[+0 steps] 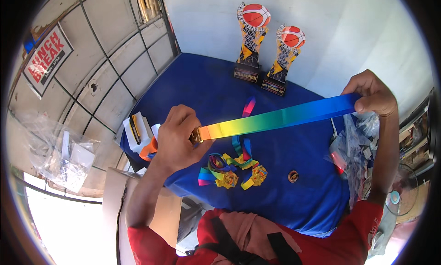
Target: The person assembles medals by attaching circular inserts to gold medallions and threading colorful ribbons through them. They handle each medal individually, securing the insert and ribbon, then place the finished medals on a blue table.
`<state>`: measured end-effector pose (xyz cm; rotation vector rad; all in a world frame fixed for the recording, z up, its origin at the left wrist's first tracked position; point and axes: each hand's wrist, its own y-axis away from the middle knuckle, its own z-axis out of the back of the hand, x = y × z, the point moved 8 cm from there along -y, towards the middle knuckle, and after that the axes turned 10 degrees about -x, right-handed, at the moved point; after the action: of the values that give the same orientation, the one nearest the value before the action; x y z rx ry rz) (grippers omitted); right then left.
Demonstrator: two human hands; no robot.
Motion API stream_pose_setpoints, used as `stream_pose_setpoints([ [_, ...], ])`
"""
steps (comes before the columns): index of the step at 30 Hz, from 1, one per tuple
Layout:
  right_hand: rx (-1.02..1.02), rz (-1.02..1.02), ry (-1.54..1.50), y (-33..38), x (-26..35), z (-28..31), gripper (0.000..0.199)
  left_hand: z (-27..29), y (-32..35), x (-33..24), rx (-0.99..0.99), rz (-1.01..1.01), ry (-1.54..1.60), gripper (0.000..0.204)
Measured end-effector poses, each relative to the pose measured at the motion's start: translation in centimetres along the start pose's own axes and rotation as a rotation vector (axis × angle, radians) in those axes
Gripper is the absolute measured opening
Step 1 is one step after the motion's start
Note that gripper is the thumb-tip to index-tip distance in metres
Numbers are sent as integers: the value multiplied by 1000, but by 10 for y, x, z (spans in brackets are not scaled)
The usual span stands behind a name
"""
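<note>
Into the left grip [177,137], curled tight, tucks a gold-coloured metal piece [196,135], probably a medal, at the orange end of a long, smooth, rainbow-coloured fabric ribbon [280,118]; cannot tell its full shape, being largely hidden. With the right grip [373,96], pinches the blue end firmly, with no gap visible. Holds the ribbon nearly straight between both, rising toward the right, above a surface [202,81] draped in deep blue cloth.

Seems partway through handling the medals: has one ribbon stretched out flat, but not yet laid down. Toward the near edge of the surface, has a round, gold-coloured medal [227,179] and, just beside it, a second round, gold-coloured medal [259,175], both with multicoloured ribbons bunched loosely; perhaps still has these to straighten. Farther right, has a small, dark, round disc [292,176] untouched, with no ribbon visible. At the far side, has a taller, black-based basketball trophy [250,40] and a shorter, black-based basketball trophy [281,58] standing upright, well apart from either grip.
</note>
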<state>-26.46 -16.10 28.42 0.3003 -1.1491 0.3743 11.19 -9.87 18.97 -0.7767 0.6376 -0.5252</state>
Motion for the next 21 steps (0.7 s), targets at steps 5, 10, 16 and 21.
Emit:
stream_pose_setpoints([
  [5, -195, 74, 250, 31, 38, 73, 42, -16, 14, 24, -48, 22, -75, 37],
  [10, -350, 245, 539, 48, 100, 95, 33, -31, 25, 26, -99, 33, -87, 40],
  [16, -306, 366, 597, 25, 187, 53, 24, -58, 39, 29, -62, 59, -112, 44],
  [21, -112, 403, 345, 2, 234, -15, 16, -64, 58, 53, -141, 162, -52, 44],
])
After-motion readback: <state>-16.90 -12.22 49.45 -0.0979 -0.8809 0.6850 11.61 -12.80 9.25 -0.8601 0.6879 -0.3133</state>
